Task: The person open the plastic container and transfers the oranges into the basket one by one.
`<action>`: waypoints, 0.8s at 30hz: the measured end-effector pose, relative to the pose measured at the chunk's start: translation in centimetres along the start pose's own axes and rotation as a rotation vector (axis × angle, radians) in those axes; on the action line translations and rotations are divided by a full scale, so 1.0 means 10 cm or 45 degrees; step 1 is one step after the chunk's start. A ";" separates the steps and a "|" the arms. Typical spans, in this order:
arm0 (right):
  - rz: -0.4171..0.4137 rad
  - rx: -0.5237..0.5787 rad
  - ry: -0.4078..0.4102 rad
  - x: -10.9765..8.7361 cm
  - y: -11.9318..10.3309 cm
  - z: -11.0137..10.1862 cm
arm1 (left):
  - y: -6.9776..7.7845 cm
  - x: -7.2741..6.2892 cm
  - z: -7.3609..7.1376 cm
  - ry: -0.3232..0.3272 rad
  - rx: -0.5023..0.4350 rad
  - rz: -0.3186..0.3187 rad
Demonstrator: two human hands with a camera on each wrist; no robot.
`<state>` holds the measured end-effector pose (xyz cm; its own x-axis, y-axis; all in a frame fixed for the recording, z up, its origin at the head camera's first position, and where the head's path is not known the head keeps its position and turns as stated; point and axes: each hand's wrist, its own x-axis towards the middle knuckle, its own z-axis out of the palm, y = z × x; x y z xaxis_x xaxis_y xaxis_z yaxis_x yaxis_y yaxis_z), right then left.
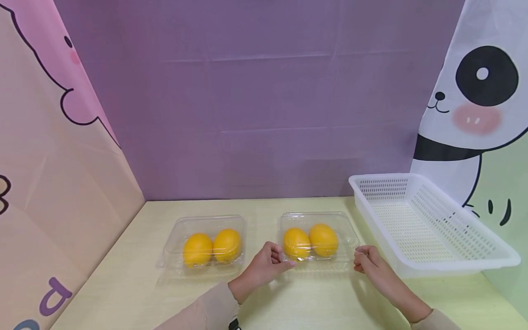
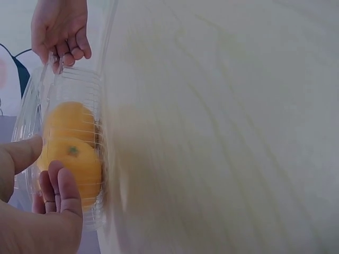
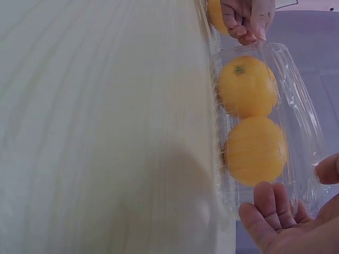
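A clear plastic clamshell box point(image 1: 346, 228) with two oranges point(image 1: 323, 239) inside lies on the table before me, its lid down over the fruit. My left hand point(image 1: 264, 267) pinches its near left corner between thumb and fingers. At the near right corner, my right hand point(image 1: 374, 266) grips the rim the same way. Through the ribbed side wall, both oranges point(image 3: 254, 151) show side by side in the right wrist view. Left of my hands stands a second clear clamshell box point(image 1: 177, 231), also holding two oranges point(image 1: 227, 245).
A white perforated plastic basket point(image 1: 453, 265) stands on the right side of the table, close beyond my right hand. Pale wood tabletop point(image 1: 313, 302) stretches in front of the boxes. A purple cloth backdrop point(image 1: 255, 114) rises behind the table, with printed cloths at both sides.
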<state>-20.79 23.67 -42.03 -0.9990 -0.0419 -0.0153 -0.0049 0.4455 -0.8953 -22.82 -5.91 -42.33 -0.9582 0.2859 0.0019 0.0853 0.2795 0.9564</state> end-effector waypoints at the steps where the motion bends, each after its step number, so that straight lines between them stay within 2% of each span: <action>1: -0.002 -0.001 0.000 0.00 0.00 0.00 | 0.00 0.00 0.00 0.004 -0.002 0.001; 9: -0.009 -0.016 0.003 -0.01 0.01 0.00 | -0.01 0.00 0.01 0.023 -0.034 0.033; 24: -0.007 0.003 0.022 -0.02 -0.01 0.01 | -0.05 0.01 0.02 0.056 -0.011 0.049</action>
<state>-20.63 23.54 -41.97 -0.9996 -0.0288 -0.0024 -0.0106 0.4434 -0.8963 -22.88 -5.86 -42.82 -0.9654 0.2556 0.0511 0.1199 0.2613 0.9578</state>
